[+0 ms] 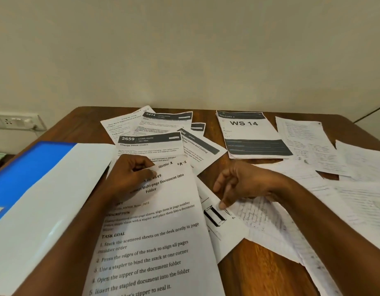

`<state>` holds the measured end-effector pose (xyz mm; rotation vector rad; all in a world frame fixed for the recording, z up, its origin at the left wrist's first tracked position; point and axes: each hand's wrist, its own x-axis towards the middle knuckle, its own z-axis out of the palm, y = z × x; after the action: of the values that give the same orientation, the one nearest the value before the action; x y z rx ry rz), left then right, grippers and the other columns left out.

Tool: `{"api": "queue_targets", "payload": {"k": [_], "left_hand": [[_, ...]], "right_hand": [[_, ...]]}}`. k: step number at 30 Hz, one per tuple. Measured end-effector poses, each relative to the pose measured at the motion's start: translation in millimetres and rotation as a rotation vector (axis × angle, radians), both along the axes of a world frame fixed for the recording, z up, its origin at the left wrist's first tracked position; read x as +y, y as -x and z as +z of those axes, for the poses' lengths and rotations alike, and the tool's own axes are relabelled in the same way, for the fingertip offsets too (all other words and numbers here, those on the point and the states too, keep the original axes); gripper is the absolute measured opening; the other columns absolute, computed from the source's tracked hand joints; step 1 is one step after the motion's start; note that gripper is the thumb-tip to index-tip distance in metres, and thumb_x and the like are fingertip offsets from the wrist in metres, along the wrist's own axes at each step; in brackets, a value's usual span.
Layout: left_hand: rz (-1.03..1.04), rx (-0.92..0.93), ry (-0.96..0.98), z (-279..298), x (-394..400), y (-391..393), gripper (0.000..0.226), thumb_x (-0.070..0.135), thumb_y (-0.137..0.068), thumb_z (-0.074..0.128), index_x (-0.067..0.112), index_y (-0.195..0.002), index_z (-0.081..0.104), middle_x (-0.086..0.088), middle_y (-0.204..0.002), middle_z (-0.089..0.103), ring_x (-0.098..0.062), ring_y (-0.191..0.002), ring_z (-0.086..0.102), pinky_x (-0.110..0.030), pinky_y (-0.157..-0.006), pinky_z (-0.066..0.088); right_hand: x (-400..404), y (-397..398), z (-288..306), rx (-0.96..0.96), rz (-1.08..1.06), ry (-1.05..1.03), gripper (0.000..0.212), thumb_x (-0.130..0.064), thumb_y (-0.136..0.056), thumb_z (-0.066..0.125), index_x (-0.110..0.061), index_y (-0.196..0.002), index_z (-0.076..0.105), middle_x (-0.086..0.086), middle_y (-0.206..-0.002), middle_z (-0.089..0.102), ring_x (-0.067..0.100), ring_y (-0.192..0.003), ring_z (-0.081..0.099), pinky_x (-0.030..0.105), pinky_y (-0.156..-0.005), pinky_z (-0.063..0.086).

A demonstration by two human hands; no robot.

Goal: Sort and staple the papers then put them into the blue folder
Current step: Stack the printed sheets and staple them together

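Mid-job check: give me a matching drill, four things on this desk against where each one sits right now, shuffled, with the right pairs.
Things:
1. blue folder
2. WS 14 sheet
3. Section 1 sheet
4. sheet with the black drawing

Places:
A. under the left hand
B. far side of the table, untouched
C. left edge of the table
D. under the right hand's fingertip

Pairs: 1-C, 2-B, 3-A, 4-D

Both forearms are bare to the frame's edge, with no sleeves, rings or watch showing on left grip (129, 174) or right grip (244, 184).
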<state>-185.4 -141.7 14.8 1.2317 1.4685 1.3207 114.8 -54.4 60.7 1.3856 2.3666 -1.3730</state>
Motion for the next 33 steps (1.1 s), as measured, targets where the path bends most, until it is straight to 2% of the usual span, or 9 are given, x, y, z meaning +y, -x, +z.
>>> {"api": "queue_targets", "payload": {"k": [7, 10, 12, 15, 19, 22, 26, 30, 33], "left_hand": [[-0.017, 0.092, -0.014, 2.2, -3.8, -3.1, 0.018, -0.019, -0.090, 0.063, -0.007, -0.078, 0.069, 0.000, -0.053, 0.065, -0.001, -0.036, 0.050, -0.011, -0.039, 0.036], [-0.025, 0.112, -0.016, -0.8, -2.7, -4.3, 0.024, -0.016, -0.089, 0.067, 0.001, -0.075, 0.075, -0.009, -0.063, 0.071, -0.008, -0.045, 0.059, -0.017, -0.044, 0.043], [-0.028, 0.141, -0.008, -3.8, -1.8, -2.2, 0.026, -0.012, -0.089, 0.071, 0.008, -0.073, 0.078, -0.012, -0.068, 0.073, -0.014, -0.050, 0.062, -0.019, -0.048, 0.045], [-0.030, 0.187, -0.007, -2.8, -3.6, -0.8, 0.022, -0.007, -0.088, 0.075, 0.012, -0.078, 0.080, -0.013, -0.076, 0.078, -0.021, -0.062, 0.070, -0.027, -0.060, 0.053], [-0.031, 0.190, -0.015, 1.9, -4.4, 2.8, 0.026, -0.009, -0.088, 0.073, 0.013, -0.079, 0.081, -0.013, -0.079, 0.079, -0.018, -0.065, 0.073, -0.024, -0.060, 0.056], [-0.022, 0.192, -0.036, 2.9, -6.2, 5.0, 0.025, -0.008, -0.088, 0.074, 0.013, -0.078, 0.081, -0.013, -0.079, 0.079, -0.019, -0.067, 0.073, -0.028, -0.064, 0.056], [-0.013, 0.172, -0.054, 3.8, -5.5, 5.1, 0.020, -0.009, -0.088, 0.074, 0.008, -0.078, 0.080, -0.019, -0.080, 0.078, -0.022, -0.066, 0.071, -0.031, -0.063, 0.055], [-0.017, 0.142, -0.047, 1.9, -2.9, 6.8, 0.020, -0.010, -0.086, 0.076, 0.007, -0.077, 0.080, -0.017, -0.077, 0.077, -0.021, -0.065, 0.070, -0.028, -0.061, 0.054], [-0.016, 0.140, -0.044, -0.4, -2.5, 7.5, 0.010, -0.001, -0.081, 0.081, 0.008, -0.076, 0.080, -0.019, -0.077, 0.077, -0.021, -0.066, 0.070, -0.028, -0.063, 0.054]], "right_hand": [[-0.3, 0.1, -7.6, 0.076, -0.018, -0.013, 0.019, -0.025, -0.083, 0.087, -0.010, -0.091, 0.080, 0.012, -0.077, 0.075, 0.019, -0.058, 0.057, 0.022, -0.049, 0.044], [7.6, -8.9, -9.0, 0.233, -0.116, -0.049, 0.010, -0.017, -0.087, 0.083, -0.011, -0.096, 0.082, 0.013, -0.090, 0.080, 0.035, -0.071, 0.067, 0.030, -0.059, 0.057], [10.9, -14.4, -10.9, 0.255, -0.126, -0.093, 0.011, -0.011, -0.089, 0.080, -0.012, -0.100, 0.082, 0.004, -0.092, 0.081, 0.025, -0.084, 0.078, 0.030, -0.073, 0.064], [12.5, -14.2, -12.8, 0.239, -0.129, -0.134, 0.013, -0.010, -0.090, 0.079, -0.014, -0.101, 0.082, -0.005, -0.090, 0.081, 0.007, -0.081, 0.077, 0.015, -0.065, 0.056], [17.5, -8.7, -15.8, 0.237, -0.117, -0.175, 0.014, -0.012, -0.090, 0.079, -0.016, -0.103, 0.082, -0.008, -0.092, 0.081, 0.006, -0.084, 0.076, 0.019, -0.074, 0.058], [30.8, -6.0, -9.9, 0.145, -0.082, -0.249, 0.012, -0.013, -0.090, 0.080, -0.020, -0.099, 0.083, -0.010, -0.091, 0.080, 0.007, -0.087, 0.074, 0.026, -0.082, 0.058], [61.2, 1.9, 7.1, -0.153, 0.050, -0.480, 0.019, -0.016, -0.092, 0.078, -0.032, -0.081, 0.074, -0.014, -0.086, 0.071, 0.004, -0.080, 0.064, 0.021, -0.072, 0.046], [88.8, 13.6, 12.6, -0.394, 0.093, -0.752, 0.016, -0.018, -0.093, 0.075, -0.024, -0.108, 0.077, -0.004, -0.108, 0.071, 0.014, -0.093, 0.063, 0.027, -0.079, 0.050], [93.7, 27.0, 12.7, -0.491, 0.086, -0.790, 0.019, -0.017, -0.087, 0.077, -0.025, -0.104, 0.072, 0.000, -0.106, 0.070, 0.017, -0.091, 0.064, 0.033, -0.080, 0.058]]}}
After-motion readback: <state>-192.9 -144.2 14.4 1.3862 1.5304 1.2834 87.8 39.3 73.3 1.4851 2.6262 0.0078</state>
